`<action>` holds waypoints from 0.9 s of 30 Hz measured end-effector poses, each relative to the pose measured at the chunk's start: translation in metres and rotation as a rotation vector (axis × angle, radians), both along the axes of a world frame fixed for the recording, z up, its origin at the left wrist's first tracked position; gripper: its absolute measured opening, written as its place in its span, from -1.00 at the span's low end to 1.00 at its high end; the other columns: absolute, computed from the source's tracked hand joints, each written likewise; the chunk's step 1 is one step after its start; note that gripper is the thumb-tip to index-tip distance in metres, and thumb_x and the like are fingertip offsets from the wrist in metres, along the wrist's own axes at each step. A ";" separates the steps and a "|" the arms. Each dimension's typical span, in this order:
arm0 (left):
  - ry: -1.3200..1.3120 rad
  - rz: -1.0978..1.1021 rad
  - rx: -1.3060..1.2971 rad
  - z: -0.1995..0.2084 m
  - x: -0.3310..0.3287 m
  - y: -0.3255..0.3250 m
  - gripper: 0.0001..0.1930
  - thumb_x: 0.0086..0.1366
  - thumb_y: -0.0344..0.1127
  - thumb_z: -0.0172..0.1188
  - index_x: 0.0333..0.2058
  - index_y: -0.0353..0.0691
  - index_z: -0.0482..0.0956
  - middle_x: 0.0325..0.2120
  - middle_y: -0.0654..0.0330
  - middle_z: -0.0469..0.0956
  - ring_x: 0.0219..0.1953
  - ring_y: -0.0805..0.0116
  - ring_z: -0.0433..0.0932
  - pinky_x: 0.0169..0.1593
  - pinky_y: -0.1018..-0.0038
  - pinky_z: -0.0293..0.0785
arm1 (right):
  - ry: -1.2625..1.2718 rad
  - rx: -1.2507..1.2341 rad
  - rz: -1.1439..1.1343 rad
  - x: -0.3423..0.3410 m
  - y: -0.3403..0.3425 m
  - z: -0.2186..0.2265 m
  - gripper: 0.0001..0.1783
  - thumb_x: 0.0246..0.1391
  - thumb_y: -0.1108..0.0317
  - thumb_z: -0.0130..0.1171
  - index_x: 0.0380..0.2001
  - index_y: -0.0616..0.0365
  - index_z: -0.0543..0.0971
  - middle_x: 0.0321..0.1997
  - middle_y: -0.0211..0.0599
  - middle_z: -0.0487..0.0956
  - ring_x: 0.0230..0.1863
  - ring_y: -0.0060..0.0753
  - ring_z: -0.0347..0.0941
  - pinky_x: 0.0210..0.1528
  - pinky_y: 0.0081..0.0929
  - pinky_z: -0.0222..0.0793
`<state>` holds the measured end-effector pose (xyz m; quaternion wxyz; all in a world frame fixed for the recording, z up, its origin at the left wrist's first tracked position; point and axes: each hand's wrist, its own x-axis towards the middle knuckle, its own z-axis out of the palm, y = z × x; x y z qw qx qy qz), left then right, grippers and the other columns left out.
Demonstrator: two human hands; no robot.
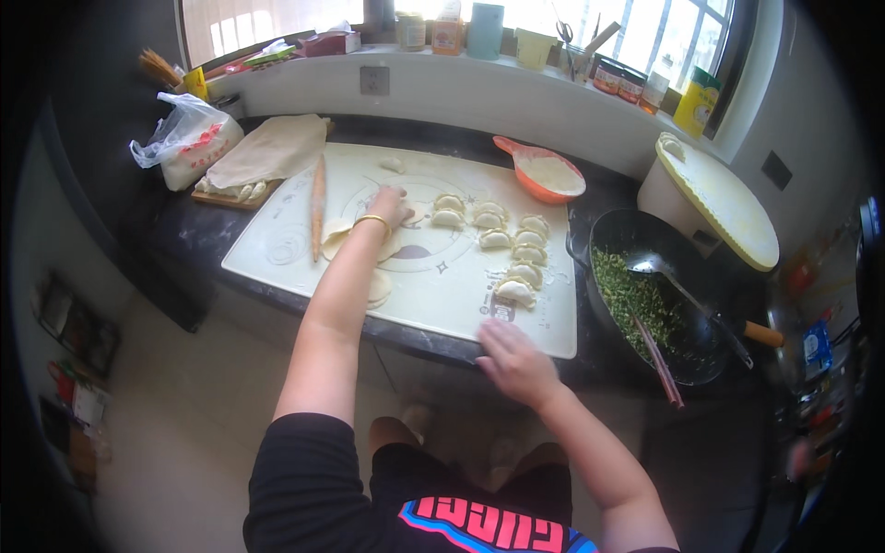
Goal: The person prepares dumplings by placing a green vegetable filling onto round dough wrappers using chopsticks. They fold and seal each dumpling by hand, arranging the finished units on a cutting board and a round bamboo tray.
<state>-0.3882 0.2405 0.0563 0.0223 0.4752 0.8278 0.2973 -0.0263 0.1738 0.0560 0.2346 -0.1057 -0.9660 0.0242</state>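
Note:
My left hand [392,205] reaches over the middle of the pale mat [433,313], fingers curled down at the edge of a round dumpling wrapper [416,215]; its fingertips are partly hidden. Under that forearm lie more wrappers [379,288]. To their left is a wooden rolling pin [318,207]. My right hand [516,361], slightly blurred, is at the mat's front edge with fingers stretched out and nothing in them. Just beyond it, folded dumplings [514,292] stand in short rows. A single dumpling [393,165] lies near the mat's back edge.
Right of the mat, a dark wok [604,323] holds green filling, a metal ladle [682,290] and chopsticks [659,364]. Behind stand an orange scoop [576,184] of flour and a lidded bin [678,198]. A cloth-covered board [267,152] and plastic bag [198,143] sit left.

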 end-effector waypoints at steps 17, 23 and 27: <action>-1.126 -0.457 0.555 0.020 0.096 -0.088 -0.79 0.16 -0.36 0.18 -0.27 -0.33 0.44 -0.39 0.12 0.54 -0.39 0.43 0.57 -0.34 0.57 0.53 | 0.772 -1.209 -0.136 -0.128 0.044 -0.026 -0.56 0.10 0.27 0.08 -0.05 0.40 0.37 -0.18 -0.09 0.51 -0.17 -0.34 0.46 -0.10 -0.52 0.33; -1.112 -0.346 0.604 0.000 0.124 -0.110 -0.72 0.11 -0.36 0.23 -0.24 -0.41 0.48 -0.42 0.13 0.55 -0.43 0.49 0.53 -0.37 0.60 0.46 | 0.741 -1.213 -0.163 -0.128 0.039 -0.029 -0.77 0.05 0.37 0.15 -0.30 0.36 0.53 -0.40 -0.31 0.58 -0.38 -0.61 0.47 -0.30 -0.68 0.39; -1.011 -0.369 0.352 -0.008 0.116 -0.117 -0.66 0.10 -0.34 0.24 -0.18 -0.41 0.47 -0.36 0.13 0.54 -0.40 0.45 0.56 -0.35 0.56 0.52 | 0.759 -1.152 -0.072 -0.125 0.035 -0.029 -0.78 0.05 0.40 0.13 -0.29 0.35 0.55 -0.37 -0.30 0.59 -0.36 -0.60 0.47 -0.27 -0.65 0.40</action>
